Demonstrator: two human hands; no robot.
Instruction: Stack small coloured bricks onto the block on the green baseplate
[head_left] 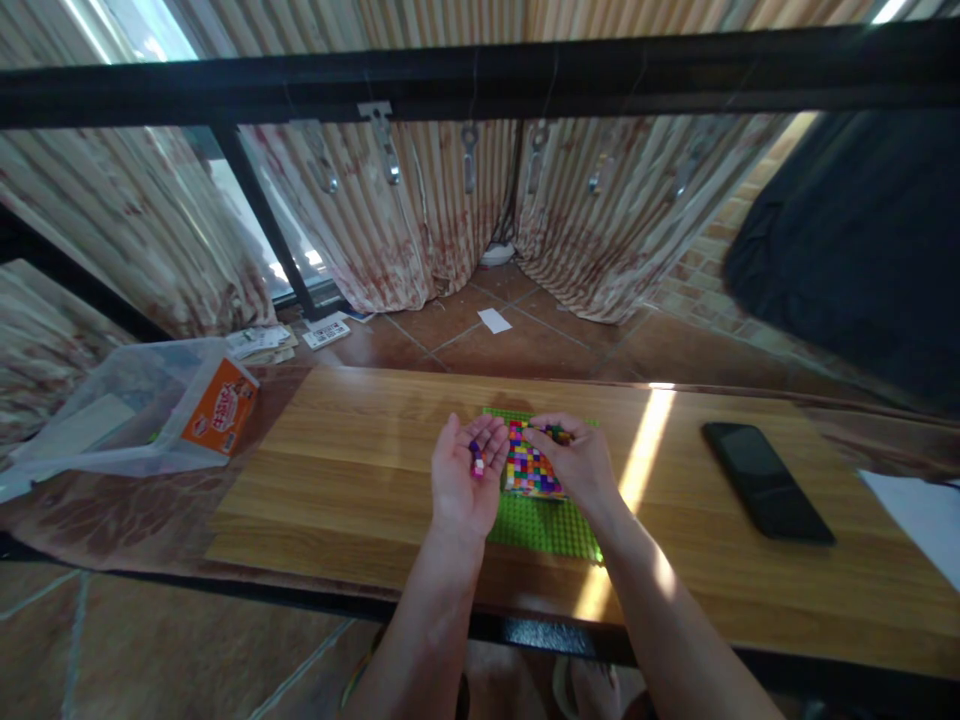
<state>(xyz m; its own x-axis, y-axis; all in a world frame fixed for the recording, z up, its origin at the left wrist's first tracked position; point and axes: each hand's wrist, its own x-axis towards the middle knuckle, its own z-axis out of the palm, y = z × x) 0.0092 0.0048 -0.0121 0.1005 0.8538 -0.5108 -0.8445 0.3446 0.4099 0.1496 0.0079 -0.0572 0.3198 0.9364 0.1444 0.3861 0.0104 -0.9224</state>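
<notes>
My left hand (465, 485) is turned palm up, its fingers slightly cupped. In that palm lie several small building bricks (478, 462), purple, pink and white. Just right of it, a block of many-coloured building bricks (529, 472) stands on a green studded baseplate (544, 530). My right hand (574, 455) reaches over the block's upper right part, thumb and forefinger pinched together at its top. Whatever sits between those fingertips is too small to make out. The right hand covers part of the block and the plate.
The baseplate lies on a wooden table board (352, 450). A black phone (765, 480) and a white sheet of paper (919, 515) are on the right. At the left stands a clear plastic bin (150, 360) with an orange label. Beyond the table runs a black metal bar (480, 85).
</notes>
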